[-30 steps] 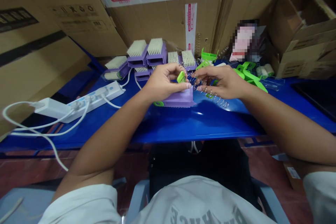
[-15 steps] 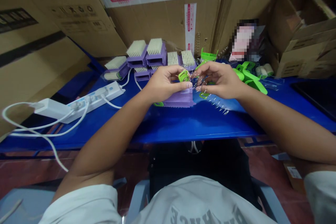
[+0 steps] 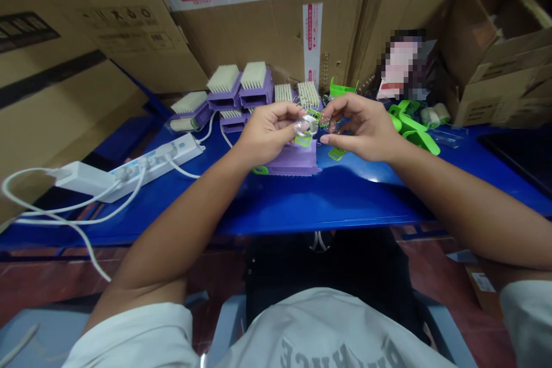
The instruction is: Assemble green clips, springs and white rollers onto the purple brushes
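Observation:
My left hand (image 3: 267, 132) and my right hand (image 3: 360, 126) are raised together above the blue table (image 3: 328, 201). Between their fingertips is a shiny coiled wire spring (image 3: 309, 125), bunched up and partly hidden by my fingers. A lime-green plastic clip (image 3: 304, 141) shows just under the spring. Another green piece (image 3: 337, 153) lies below my right fingers. Directly beneath my hands lies a purple plastic brush base (image 3: 293, 162), with a green part at its left end (image 3: 260, 170).
Several purple brushes with white bristles (image 3: 238, 89) stand behind my hands. Green clips (image 3: 409, 126) lie at the right, near a clear plastic strip. A white power strip (image 3: 159, 158) with cables lies at the left. Cardboard boxes (image 3: 259, 29) line the back.
The long spring that stretched right across the table has been drawn up between my hands. Both hands have moved slightly up the picture, and the green clip has shifted lower beneath the spring.

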`<state>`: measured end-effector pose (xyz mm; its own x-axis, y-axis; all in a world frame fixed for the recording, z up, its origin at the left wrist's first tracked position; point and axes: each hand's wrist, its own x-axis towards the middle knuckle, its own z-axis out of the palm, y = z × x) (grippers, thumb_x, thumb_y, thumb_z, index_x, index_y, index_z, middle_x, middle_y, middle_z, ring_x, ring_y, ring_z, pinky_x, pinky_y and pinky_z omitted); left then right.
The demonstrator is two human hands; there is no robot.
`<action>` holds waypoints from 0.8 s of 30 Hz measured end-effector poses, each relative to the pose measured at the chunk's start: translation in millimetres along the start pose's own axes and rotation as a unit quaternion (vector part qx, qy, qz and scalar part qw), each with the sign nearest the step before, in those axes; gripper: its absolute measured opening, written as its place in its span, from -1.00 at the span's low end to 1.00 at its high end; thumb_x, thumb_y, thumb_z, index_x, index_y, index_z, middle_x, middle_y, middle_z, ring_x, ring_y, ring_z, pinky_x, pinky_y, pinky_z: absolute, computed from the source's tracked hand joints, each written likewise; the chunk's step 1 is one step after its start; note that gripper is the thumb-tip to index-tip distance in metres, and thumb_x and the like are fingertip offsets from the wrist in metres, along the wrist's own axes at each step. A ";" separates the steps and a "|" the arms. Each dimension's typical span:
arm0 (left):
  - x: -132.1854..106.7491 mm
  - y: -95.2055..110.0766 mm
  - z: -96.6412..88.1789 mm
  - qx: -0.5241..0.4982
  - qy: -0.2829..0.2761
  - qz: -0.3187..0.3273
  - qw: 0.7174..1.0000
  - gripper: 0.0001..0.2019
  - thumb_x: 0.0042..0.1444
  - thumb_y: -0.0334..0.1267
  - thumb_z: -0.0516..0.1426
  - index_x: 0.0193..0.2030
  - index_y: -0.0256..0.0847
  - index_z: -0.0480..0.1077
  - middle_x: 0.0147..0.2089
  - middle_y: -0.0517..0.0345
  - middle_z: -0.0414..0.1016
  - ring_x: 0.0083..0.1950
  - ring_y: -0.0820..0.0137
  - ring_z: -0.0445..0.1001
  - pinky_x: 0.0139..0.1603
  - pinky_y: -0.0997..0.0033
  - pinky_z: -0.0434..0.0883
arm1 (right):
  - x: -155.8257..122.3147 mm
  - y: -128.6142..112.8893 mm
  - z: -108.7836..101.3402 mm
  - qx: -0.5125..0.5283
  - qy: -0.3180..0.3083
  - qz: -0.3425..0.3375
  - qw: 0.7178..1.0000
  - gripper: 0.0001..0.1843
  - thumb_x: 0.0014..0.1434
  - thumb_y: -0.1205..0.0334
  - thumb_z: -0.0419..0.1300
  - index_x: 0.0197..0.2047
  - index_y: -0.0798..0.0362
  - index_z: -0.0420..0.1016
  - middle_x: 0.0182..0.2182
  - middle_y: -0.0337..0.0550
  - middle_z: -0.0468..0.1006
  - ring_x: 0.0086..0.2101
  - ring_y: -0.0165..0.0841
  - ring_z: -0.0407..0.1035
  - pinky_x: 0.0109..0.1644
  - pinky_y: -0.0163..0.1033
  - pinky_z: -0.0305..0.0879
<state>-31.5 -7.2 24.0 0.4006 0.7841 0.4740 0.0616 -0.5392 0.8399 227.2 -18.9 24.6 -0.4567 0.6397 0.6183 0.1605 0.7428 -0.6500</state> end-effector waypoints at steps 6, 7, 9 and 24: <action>-0.3 -4.8 -1.2 0.019 0.018 0.030 0.999 -0.69 0.14 -0.05 0.53 -0.15 -0.17 0.65 -0.09 0.09 0.76 -0.08 0.28 0.75 -0.02 0.25 0.74 | 0.1 -1.3 2.0 0.008 -0.006 0.004 1.000 -0.37 0.19 -0.32 0.64 0.03 -0.04 0.63 -0.09 -0.15 0.63 -0.19 -0.32 0.50 -0.27 -0.25 0.48; -0.3 -5.5 -1.4 0.019 0.020 0.033 0.999 -0.70 0.14 -0.06 0.53 -0.14 -0.17 0.65 -0.07 0.09 0.77 -0.07 0.28 0.76 -0.01 0.24 0.75 | 0.1 -1.1 2.0 0.009 -0.006 0.005 1.000 -0.36 0.18 -0.32 0.65 0.04 -0.04 0.63 -0.09 -0.15 0.64 -0.19 -0.31 0.50 -0.26 -0.25 0.48; 0.1 -7.0 -2.0 0.019 0.018 0.038 0.999 -0.69 0.13 -0.07 0.53 -0.12 -0.17 0.66 -0.05 0.08 0.78 -0.06 0.27 0.77 0.01 0.22 0.76 | -0.1 -0.1 1.6 0.011 -0.007 0.006 1.000 -0.36 0.18 -0.31 0.65 0.04 -0.04 0.63 -0.09 -0.14 0.64 -0.19 -0.30 0.50 -0.24 -0.23 0.50; 2.2 -10.4 -3.3 0.008 0.022 0.051 0.998 -0.71 0.07 -0.14 0.53 -0.12 -0.16 0.65 0.03 0.07 0.76 0.07 0.22 0.77 0.25 0.10 0.75 | -1.0 8.3 2.7 0.031 -0.024 -0.013 0.999 -0.46 0.28 -0.18 0.62 0.11 -0.04 0.63 -0.04 -0.13 0.68 -0.17 -0.32 0.57 -0.07 -0.19 0.60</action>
<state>-34.3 1.1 17.2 0.3656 0.7376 0.5677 0.0379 -0.6212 0.7828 226.6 -13.8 17.4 -0.5010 0.6097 0.6142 0.0950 0.7441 -0.6612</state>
